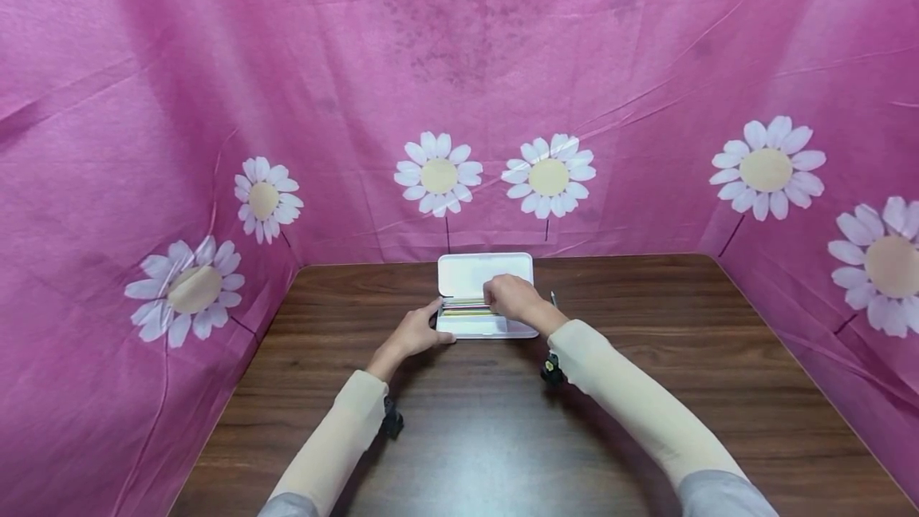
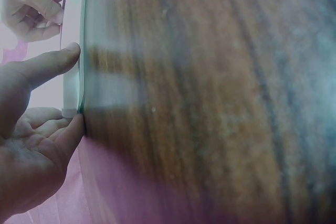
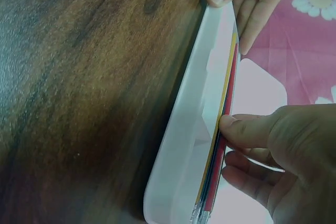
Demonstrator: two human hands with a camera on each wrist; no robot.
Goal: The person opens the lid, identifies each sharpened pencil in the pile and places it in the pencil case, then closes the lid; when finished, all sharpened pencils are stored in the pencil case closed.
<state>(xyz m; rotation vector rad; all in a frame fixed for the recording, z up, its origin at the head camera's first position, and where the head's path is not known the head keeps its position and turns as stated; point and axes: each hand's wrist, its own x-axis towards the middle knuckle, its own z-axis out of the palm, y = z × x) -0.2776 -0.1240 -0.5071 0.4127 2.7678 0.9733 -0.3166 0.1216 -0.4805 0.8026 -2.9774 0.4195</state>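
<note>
A white pencil case (image 1: pixel 483 335) lies with its lid (image 1: pixel 470 274) raised towards the back wall. Several long pencils (image 3: pixel 231 72), yellow, red and dark ones among them, lie lengthwise inside. My left hand (image 1: pixel 416 331) grips the case's left end, its thumb on the front wall and its fingers round the corner. My right hand (image 1: pixel 515 299) reaches into the case over the right part of the pencils. In the right wrist view its thumb and fingers pinch at a red pencil (image 3: pixel 211 198); the exact hold is partly hidden.
The case sits on a dark wood-grain table (image 1: pixel 459 421), near its back edge. A thin pointed object (image 1: pixel 554 298) shows just right of the case, partly behind my right wrist. Pink cloth (image 1: pixel 345 102) with white flowers hangs behind and along both sides.
</note>
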